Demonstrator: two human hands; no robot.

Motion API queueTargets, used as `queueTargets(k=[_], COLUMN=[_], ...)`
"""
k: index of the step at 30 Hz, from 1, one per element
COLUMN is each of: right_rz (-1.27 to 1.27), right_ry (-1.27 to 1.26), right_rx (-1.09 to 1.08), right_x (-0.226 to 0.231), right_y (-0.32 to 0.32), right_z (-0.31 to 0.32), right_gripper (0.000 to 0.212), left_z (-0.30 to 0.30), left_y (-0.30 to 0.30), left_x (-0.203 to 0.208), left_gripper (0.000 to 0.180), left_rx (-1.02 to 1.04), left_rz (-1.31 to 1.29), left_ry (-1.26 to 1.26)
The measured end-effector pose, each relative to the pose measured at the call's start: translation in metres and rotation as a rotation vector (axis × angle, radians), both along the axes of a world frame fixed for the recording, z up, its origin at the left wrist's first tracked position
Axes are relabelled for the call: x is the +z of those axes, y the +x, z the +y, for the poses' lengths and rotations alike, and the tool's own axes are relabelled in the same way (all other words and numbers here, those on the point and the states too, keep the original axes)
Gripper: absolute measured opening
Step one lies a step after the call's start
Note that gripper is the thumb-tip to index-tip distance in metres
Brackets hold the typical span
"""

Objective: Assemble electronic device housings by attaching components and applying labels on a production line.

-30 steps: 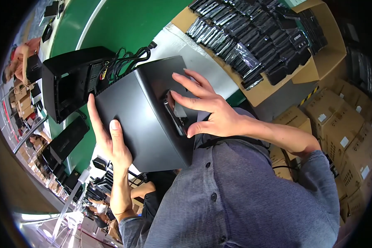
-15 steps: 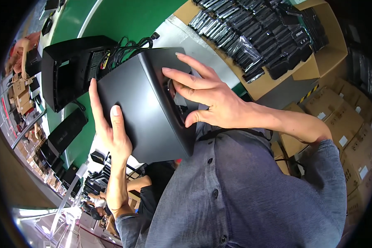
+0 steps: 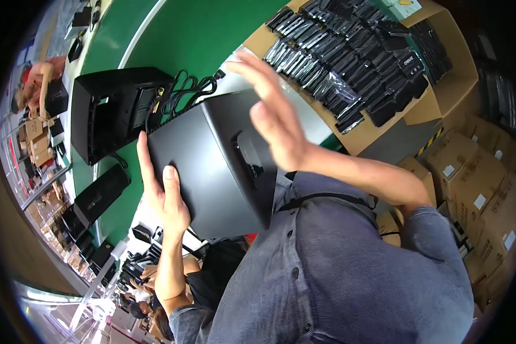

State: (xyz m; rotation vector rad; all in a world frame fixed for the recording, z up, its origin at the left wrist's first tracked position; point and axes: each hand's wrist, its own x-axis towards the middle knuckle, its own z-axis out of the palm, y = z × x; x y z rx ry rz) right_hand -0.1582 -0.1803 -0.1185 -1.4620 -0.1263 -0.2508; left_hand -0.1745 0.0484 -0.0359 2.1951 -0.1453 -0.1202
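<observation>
A black box-shaped casing (image 3: 206,178) with smooth faces is held tilted in front of my body. My left hand (image 3: 169,200) grips its left side, thumb resting on the broad face and fingers along the edge. My right hand (image 3: 281,129) is raised off the right-hand face, fingers stretched out and holding nothing. That face has a recessed panel (image 3: 247,153) with small dark fittings, too small to make out. Beyond the casing, a second black housing (image 3: 106,129), hollow on the side facing me, stands on the green bench (image 3: 218,31) beside coiled black cables (image 3: 186,100).
At the far right, an open carton (image 3: 456,86) holds many flat black plastic-wrapped pieces (image 3: 350,69). Stacked brown cartons (image 3: 470,172) stand to the right. More black units (image 3: 100,192) line the bench at left. Other people work farther off, one (image 3: 37,86) at the upper left.
My right hand has come off the recessed face and lifted up and away from it. The casing, still in my left hand, sits slightly lower in view.
</observation>
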Motion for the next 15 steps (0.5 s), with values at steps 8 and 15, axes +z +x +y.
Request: queueTargets(k=[8, 15], right_rz=[-0.001, 0.078], right_ry=[0.417, 0.047], right_rx=[-0.082, -0.284], right_x=[-0.006, -0.037], right_y=[0.005, -0.019], right_z=[0.042, -0.011], right_gripper=[0.074, 0.043], left_z=[-0.013, 0.002], left_y=[-0.002, -0.007], left_x=[0.007, 0.001], left_gripper=[0.061, 0.058], left_rx=[0.091, 0.066], left_rz=[0.022, -0.058], left_ry=[-0.017, -0.033])
